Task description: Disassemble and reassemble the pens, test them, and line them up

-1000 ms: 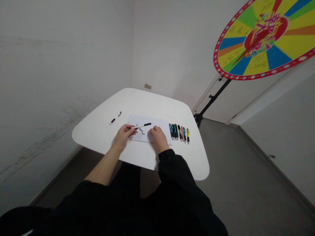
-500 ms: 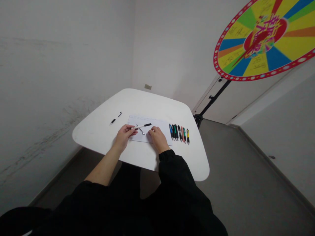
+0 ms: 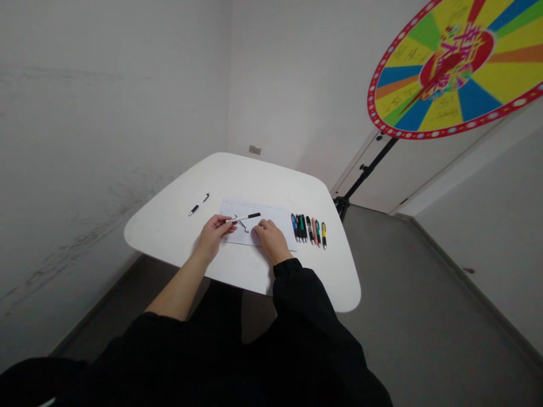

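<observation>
My left hand [image 3: 213, 233] is closed on a pen barrel [image 3: 241, 218], white with a black end pointing right, held over the paper. Under that barrel lies a thin dark pen part with a silvery tip [image 3: 246, 229], slanting across the white sheet of paper [image 3: 271, 213]. My right hand [image 3: 271, 238] rests low on the paper's right half, fingers curled and pressed together. Whatever its fingertips may pinch is hidden or too small to make out. The two hands are apart, with the silvery tip between them.
Several pens in various colours, among them a yellow pen [image 3: 324, 235], lie in a row right of the paper. A black-and-white pen [image 3: 194, 210] lies at the left of the white table [image 3: 169, 226]. A colourful prize wheel [image 3: 453, 70] stands on a black tripod behind, right.
My right hand's fingers have shifted very slightly left. The left hand and its pen barrel stay almost where they were.
</observation>
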Demonstrator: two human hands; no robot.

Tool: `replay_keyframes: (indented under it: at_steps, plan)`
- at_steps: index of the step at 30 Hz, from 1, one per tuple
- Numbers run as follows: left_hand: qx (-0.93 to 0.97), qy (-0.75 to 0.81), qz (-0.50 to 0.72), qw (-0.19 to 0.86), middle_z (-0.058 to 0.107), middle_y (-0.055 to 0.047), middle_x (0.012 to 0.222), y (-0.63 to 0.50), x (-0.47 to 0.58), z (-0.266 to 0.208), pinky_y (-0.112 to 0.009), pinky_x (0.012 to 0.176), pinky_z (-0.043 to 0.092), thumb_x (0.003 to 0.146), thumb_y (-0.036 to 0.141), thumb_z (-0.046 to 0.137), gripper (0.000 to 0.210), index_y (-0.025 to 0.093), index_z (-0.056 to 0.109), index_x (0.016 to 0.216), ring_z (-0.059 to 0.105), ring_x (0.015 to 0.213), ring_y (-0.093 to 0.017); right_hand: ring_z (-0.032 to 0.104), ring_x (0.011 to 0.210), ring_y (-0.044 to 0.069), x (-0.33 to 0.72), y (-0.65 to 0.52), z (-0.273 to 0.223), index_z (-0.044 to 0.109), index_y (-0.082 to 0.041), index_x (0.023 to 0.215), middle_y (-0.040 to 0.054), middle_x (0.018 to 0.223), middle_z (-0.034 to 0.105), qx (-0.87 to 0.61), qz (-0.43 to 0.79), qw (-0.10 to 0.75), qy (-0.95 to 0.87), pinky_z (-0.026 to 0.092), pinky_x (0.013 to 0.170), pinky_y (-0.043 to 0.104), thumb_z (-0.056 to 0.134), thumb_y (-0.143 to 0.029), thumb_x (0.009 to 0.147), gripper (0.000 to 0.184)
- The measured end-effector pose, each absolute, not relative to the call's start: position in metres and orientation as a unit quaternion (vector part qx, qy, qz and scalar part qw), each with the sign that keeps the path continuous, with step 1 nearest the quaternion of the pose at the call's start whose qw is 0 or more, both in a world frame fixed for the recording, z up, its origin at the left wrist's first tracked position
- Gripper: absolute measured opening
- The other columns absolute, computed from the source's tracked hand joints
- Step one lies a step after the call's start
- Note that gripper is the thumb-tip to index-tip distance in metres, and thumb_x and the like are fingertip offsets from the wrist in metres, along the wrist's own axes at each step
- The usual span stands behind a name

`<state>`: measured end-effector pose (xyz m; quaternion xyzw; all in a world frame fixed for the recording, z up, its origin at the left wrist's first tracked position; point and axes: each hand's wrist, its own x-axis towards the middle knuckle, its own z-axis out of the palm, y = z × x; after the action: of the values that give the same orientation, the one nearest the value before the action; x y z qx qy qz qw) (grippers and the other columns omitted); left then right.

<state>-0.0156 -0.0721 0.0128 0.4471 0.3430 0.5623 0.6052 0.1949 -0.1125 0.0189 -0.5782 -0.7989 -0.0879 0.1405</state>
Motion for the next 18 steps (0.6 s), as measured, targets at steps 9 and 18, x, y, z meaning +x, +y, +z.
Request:
replay_keyframes:
  at_steps: [9,18]
  plan:
    - [0.448,0.341,0.563,0.605,0.076,-0.006,0.087,-0.071,-0.016,0.011,-0.031,0.078,0.058,0.071,0.033,0.087,0.035,0.016,0.068,0.094,0.075,0.079,-0.018,0.053,0.104,0.027,0.197,-0.106,0.01,0.071,-0.016,0.101,0.0124,0.105,0.065,-0.58,-0.094,0.201,-0.784,0.046,0.093,0.039,0.054,-0.015,0.101,0.017]
    - [0.445,0.338,0.562,0.61,0.077,-0.005,0.087,-0.072,-0.016,0.013,-0.03,0.077,0.058,0.068,0.034,0.089,0.037,0.016,0.069,0.094,0.075,0.079,-0.017,0.061,0.086,0.021,0.204,-0.106,0.008,0.067,-0.018,0.1,0.0073,0.092,0.068,-0.608,0.038,0.429,-0.667,0.051,0.084,0.034,0.055,-0.019,0.096,0.012]
